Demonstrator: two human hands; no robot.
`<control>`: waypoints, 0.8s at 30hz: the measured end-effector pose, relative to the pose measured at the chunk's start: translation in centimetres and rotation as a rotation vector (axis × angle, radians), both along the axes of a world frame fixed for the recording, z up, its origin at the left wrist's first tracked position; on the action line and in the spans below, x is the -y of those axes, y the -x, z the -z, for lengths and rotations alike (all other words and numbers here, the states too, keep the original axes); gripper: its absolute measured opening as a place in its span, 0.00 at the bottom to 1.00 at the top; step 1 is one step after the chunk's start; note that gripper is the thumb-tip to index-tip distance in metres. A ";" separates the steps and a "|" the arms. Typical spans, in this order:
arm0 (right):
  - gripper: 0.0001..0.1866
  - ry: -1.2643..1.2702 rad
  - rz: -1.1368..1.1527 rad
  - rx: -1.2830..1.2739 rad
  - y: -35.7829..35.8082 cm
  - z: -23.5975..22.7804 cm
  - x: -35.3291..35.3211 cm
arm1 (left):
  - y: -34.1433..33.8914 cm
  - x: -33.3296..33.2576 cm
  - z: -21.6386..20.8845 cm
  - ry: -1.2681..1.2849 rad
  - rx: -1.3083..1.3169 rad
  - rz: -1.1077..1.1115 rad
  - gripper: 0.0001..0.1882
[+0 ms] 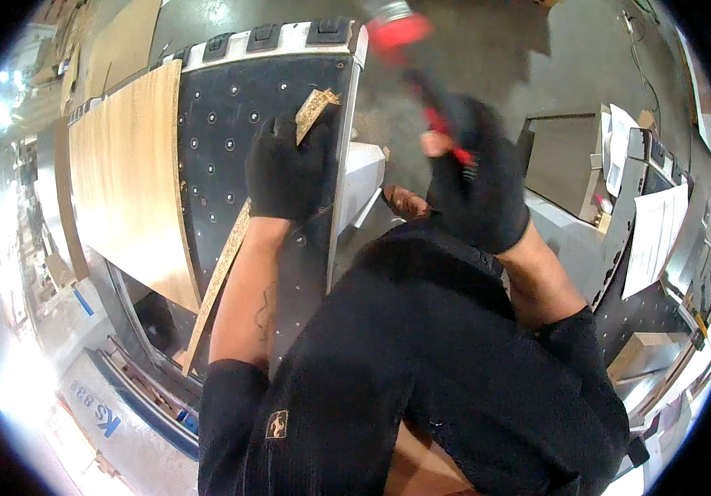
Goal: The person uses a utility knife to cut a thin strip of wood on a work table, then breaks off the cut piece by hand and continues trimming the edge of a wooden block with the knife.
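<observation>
My gloved left hand [291,169] is closed around a narrow particleboard strip [221,285]. The strip runs slantwise beneath my forearm, and its rough, broken upper end sticks out past my fingers. It lies over a black table surface dotted with small round studs [231,107]. On the right, my gloved right hand [478,178] grips the handle of a red-and-black hammer [421,87]. The hammer points up and away from me, off the table's right edge. Motion smears its head, so the exact shape is unclear.
A wood-grain panel [128,178] rests on the left part of the table. White framing with black blocks [264,37] borders the far edge. To the right stand another machine with a paper sheet [655,236] and a wood block [645,355]. A cable [635,50] trails across the concrete floor.
</observation>
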State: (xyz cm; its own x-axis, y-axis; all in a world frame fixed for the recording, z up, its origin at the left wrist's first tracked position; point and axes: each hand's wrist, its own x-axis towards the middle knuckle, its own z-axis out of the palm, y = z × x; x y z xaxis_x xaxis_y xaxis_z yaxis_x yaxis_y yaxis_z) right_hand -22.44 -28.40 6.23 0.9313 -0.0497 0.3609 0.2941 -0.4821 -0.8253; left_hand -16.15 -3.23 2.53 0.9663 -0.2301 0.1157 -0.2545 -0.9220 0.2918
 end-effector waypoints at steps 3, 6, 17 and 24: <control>0.10 0.004 -0.076 -0.086 2.3 6.0 -1.2 | 0.6 0.0 0.2 0.050 0.010 -0.017 0.19; 0.10 0.236 -0.260 -0.635 2.7 7.4 -1.3 | 0.2 -0.2 0.7 -0.001 0.058 0.000 0.19; 0.16 0.334 -0.179 -0.433 2.4 5.4 -0.2 | 0.1 -0.3 0.4 0.007 0.075 0.009 0.20; 0.14 0.287 -0.304 -0.631 2.4 9.0 -0.6 | 0.1 0.5 0.0 -0.008 0.009 -0.015 0.20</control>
